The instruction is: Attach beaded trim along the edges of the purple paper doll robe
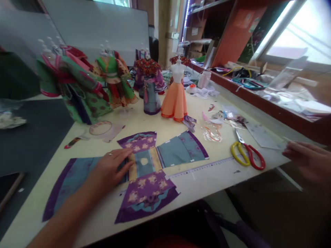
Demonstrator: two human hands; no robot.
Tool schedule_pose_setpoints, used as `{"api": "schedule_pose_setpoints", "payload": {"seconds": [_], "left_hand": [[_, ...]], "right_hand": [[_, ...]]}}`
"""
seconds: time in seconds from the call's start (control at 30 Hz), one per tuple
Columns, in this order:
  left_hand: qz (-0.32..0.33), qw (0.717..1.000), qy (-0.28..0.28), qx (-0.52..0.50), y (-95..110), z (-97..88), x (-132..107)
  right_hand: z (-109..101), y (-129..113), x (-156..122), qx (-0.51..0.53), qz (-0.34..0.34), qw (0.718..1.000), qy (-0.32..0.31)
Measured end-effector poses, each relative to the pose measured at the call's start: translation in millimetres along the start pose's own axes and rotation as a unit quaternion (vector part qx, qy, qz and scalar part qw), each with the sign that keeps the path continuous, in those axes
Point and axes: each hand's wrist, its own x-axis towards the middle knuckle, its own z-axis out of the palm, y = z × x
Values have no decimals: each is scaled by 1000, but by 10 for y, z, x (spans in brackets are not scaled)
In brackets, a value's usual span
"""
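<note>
My left hand [111, 167] lies with fingers stretched out on a cross-shaped doll garment piece [172, 153] spread on the table. The garment has blue-grey panels left and right, purple floral panels front and back, and a yellow-striped middle with a hole. Small white tape bits stick to the edges of its right panel. At the right edge, my right hand [305, 156] is raised beside the table, blurred, with its fingers pinched together. A small pale tip shows at those fingertips, too blurred to name. Nearest to it lie scissors [245, 151] with yellow and red handles.
A ruler [201, 168] runs beside the garment. Behind stand doll forms in an orange skirt [174, 100], a green robe [85, 93] and other costumes. A tape roll [100, 128], a red-handled cutter [72, 142], plastic bags [212, 132] and a white card [263, 136] lie around.
</note>
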Motion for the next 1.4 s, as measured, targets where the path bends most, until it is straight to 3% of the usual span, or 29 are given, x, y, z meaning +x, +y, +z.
{"api": "schedule_pose_setpoints", "payload": {"seconds": [0.03,0.1,0.17,0.2,0.27,0.37,0.47,0.6,0.8,0.87,0.93,1.13,1.4], "left_hand": [[1,1000,1,-8,7,-10,0],[2,1000,0,-21,36,-66,11],[0,1000,-3,-23,93,-174,32],[1,1000,-7,-26,134,-241,40],[6,999,-6,-37,245,-382,38],[-3,996,-13,-90,489,-546,-47],[-40,970,-69,-230,787,-595,-218],[-156,887,-169,-401,1071,-537,-433],[-264,729,-248,-581,1112,-467,-529],[-288,709,-237,-599,1109,-453,-543],[-288,722,-214,-591,1122,-437,-568],[-245,824,-118,-497,1211,-370,-704],[-158,891,37,-424,1283,-260,-820]], "right_hand": [[159,23,-206,-20,-44,999,-18],[472,95,-634,-60,-63,994,-62],[754,181,-1048,-186,-119,955,-198],[879,223,-1242,-208,-136,930,-272],[1098,300,-1597,-236,-131,853,-446],[1350,401,-2027,-226,-113,759,-600],[1507,473,-2306,-188,-96,718,-664],[1589,507,-2465,-175,-87,693,-694],[1624,521,-2515,-192,-93,669,-712],[1628,540,-2527,-200,-92,668,-711],[1625,571,-2541,-209,-91,670,-707],[1603,687,-2598,-242,-69,703,-665],[1539,777,-2677,-258,-135,721,-629]]}}
